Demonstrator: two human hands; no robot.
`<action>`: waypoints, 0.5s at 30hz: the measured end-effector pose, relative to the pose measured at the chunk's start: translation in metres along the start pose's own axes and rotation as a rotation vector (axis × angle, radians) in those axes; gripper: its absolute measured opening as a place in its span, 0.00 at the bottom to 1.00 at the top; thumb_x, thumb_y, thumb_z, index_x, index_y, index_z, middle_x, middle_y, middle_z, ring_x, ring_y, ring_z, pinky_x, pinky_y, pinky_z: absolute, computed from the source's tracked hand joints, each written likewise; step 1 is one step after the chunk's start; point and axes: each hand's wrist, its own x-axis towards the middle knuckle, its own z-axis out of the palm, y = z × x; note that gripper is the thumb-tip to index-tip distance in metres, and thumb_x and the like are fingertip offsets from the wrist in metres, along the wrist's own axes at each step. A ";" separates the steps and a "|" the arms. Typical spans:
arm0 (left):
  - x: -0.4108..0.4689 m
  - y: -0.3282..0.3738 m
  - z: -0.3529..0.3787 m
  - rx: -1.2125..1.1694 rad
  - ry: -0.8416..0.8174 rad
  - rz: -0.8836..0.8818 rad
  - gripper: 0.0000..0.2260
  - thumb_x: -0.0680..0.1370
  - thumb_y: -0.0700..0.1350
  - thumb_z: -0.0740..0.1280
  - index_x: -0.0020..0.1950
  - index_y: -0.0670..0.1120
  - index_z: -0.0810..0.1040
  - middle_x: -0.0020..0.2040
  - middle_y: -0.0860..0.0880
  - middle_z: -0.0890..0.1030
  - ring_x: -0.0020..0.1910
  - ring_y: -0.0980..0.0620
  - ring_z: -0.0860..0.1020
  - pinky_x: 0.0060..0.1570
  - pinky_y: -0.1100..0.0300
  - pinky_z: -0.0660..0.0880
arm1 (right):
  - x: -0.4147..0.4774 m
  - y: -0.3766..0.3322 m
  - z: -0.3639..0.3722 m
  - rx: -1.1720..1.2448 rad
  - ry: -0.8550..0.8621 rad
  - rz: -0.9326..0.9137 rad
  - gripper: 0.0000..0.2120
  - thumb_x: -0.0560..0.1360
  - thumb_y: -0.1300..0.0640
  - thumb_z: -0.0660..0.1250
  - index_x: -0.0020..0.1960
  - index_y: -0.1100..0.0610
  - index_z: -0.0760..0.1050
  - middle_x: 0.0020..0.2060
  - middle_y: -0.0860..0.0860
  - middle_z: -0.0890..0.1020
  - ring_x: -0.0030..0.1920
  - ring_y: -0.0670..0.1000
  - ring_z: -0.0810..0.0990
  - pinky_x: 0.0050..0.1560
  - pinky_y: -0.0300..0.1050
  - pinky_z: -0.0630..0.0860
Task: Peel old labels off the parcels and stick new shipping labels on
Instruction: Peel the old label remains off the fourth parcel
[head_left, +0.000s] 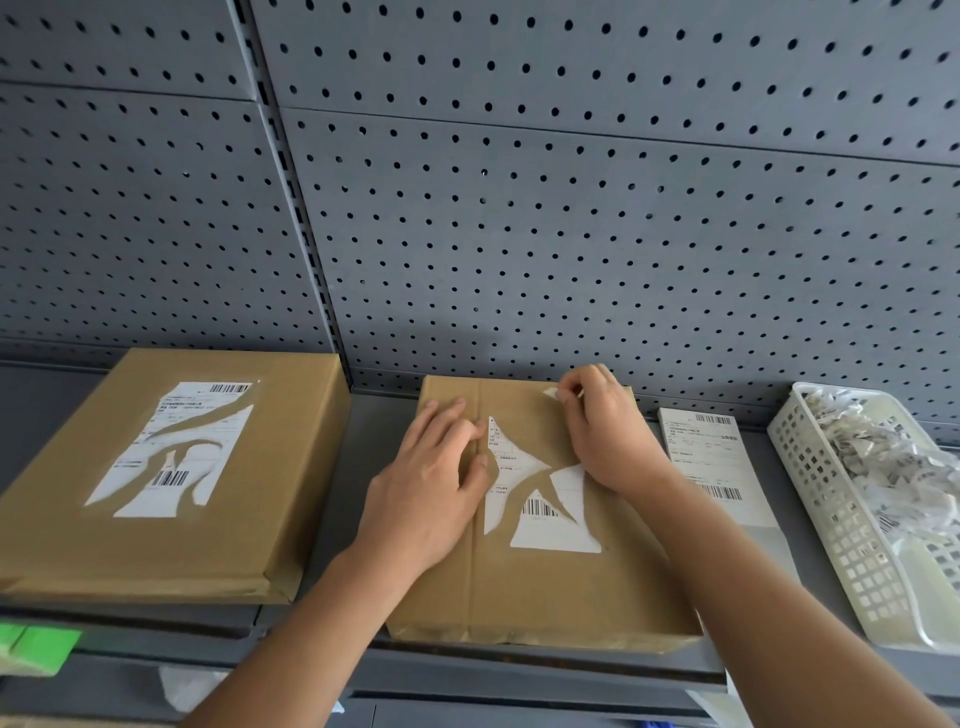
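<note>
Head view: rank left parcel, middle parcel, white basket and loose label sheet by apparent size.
1. Left parcel and middle parcel: alike, unranked.
2. White basket, partly cut off by the frame.
3. Loose label sheet.

The middle parcel (545, 587), flat brown cardboard with a taped seam down its top, lies on the grey shelf (332, 499). Its old label (553, 527) is torn into ragged white pieces, one bearing a barcode, with bare cardboard between them. Near the far right corner a small white scrap (549, 392) is lifted, pinched by the right hand (608, 431). The left parcel (78, 530) lies well apart, and its own label (171, 452) is likewise torn. A whole new label (709, 457) lies flat just right of the middle parcel.
</note>
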 end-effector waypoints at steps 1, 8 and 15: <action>0.000 0.000 0.000 0.001 0.001 0.002 0.12 0.84 0.55 0.56 0.67 0.59 0.69 0.79 0.66 0.55 0.79 0.66 0.43 0.61 0.47 0.74 | 0.000 0.000 -0.001 0.013 0.010 0.020 0.07 0.83 0.58 0.58 0.54 0.60 0.73 0.52 0.50 0.75 0.45 0.47 0.69 0.45 0.40 0.60; 0.000 -0.002 0.001 0.008 0.006 0.005 0.12 0.84 0.55 0.55 0.67 0.59 0.69 0.79 0.66 0.55 0.79 0.66 0.43 0.61 0.47 0.74 | -0.006 -0.003 -0.011 0.256 0.098 0.167 0.04 0.81 0.59 0.63 0.48 0.54 0.75 0.36 0.47 0.80 0.33 0.41 0.74 0.36 0.30 0.68; 0.001 -0.003 0.002 0.000 0.008 0.004 0.12 0.84 0.56 0.56 0.67 0.60 0.69 0.79 0.66 0.56 0.79 0.66 0.44 0.60 0.46 0.75 | -0.017 0.000 -0.020 0.376 0.080 0.220 0.04 0.78 0.58 0.68 0.45 0.50 0.76 0.36 0.49 0.82 0.32 0.41 0.73 0.34 0.29 0.68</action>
